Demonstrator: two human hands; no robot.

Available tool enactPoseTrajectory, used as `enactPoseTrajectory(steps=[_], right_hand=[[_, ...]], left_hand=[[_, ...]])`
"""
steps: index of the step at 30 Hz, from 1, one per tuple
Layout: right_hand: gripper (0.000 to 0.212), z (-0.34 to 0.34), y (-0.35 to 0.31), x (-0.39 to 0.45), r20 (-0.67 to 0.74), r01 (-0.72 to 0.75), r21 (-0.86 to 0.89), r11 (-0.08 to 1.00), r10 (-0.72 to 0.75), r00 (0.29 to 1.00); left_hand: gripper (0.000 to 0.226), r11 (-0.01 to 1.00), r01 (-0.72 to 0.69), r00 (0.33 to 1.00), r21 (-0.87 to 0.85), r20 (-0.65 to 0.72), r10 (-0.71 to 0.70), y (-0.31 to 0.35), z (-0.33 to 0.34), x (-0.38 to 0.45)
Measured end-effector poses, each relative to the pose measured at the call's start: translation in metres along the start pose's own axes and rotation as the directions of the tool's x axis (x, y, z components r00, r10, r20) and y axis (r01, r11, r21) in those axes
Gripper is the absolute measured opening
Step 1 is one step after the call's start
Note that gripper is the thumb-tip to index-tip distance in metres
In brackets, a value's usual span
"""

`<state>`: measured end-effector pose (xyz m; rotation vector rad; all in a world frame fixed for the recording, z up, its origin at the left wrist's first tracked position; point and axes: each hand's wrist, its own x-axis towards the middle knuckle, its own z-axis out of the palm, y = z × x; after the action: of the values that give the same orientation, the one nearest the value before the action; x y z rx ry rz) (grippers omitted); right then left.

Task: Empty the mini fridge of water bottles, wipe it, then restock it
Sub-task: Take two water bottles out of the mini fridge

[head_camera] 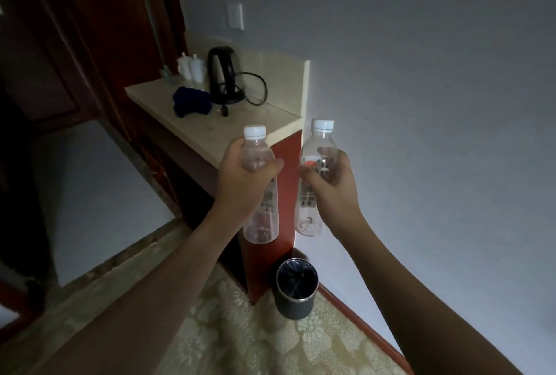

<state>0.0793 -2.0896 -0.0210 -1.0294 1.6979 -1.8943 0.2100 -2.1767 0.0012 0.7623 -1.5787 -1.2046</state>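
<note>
Two bare forearms are reaching forward from the lower edge of the view over a patterned carpet (240,341). The left hand (243,185) is gripping a clear water bottle (260,194) around its upper body, fingers (270,165) curling round the plastic and pressing together, thumb side facing the camera. The right hand (332,185) is holding a second water bottle (316,146) at mid-height, its fingers wrapping round the labelled part from behind and its thumb (310,177) crossing the front. Both bottles are standing upright in the air, white caps on top, just beside each other but apart, in front of the near corner of a pale stone surface (210,134). Whether they are holding water cannot be told in the dim light.

Below the bottles, a dark round waste bin (296,299) with a liner is standing on the carpet against the red-brown side panel of the cabinet (285,164) that is carrying the surface, close to the white wall (421,104).

Farther back on the surface, a crumpled dark blue cloth (192,102) is lying just beside a black electric kettle (224,76) on its base, with the black cord (255,88) looping to the kettle's right. Behind the cloth, two small white containers (191,66) are standing near the back corner. A white wall plate (234,15) is sitting on the wall above the kettle. Dark red woodwork (90,28) is rising at the left. The mini fridge is not identifiable in this view.
</note>
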Motion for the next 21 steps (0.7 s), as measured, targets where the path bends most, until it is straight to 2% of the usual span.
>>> enactPoseTrajectory(steps=[7, 12, 17, 21], right_hand=[[0.036, -0.016, 0.09, 0.088, -0.074, -0.13, -0.059, 0.99, 0.126, 0.989], [0.039, -0.02, 0.184, 0.144, -0.1, -0.281, -0.102, 0.954, 0.271, 0.957], [0.04, -0.02, 0.273, 0.182, -0.085, -0.396, -0.206, 0.895, 0.387, 0.918], [0.049, -0.021, 0.367, 0.187, -0.12, -0.502, -0.256, 0.826, 0.488, 0.864]], left_hand=[[0.033, 0.993, 0.104, 0.989, 0.056, 0.104, -0.109, -0.098, 0.064, 0.088], [0.039, 0.961, 0.242, 0.956, 0.136, 0.138, -0.26, -0.198, 0.105, 0.134], [0.044, 0.916, 0.33, 0.905, 0.229, 0.201, -0.376, -0.304, 0.126, 0.152], [0.043, 0.883, 0.388, 0.866, 0.266, 0.222, -0.448, -0.402, 0.135, 0.151]])
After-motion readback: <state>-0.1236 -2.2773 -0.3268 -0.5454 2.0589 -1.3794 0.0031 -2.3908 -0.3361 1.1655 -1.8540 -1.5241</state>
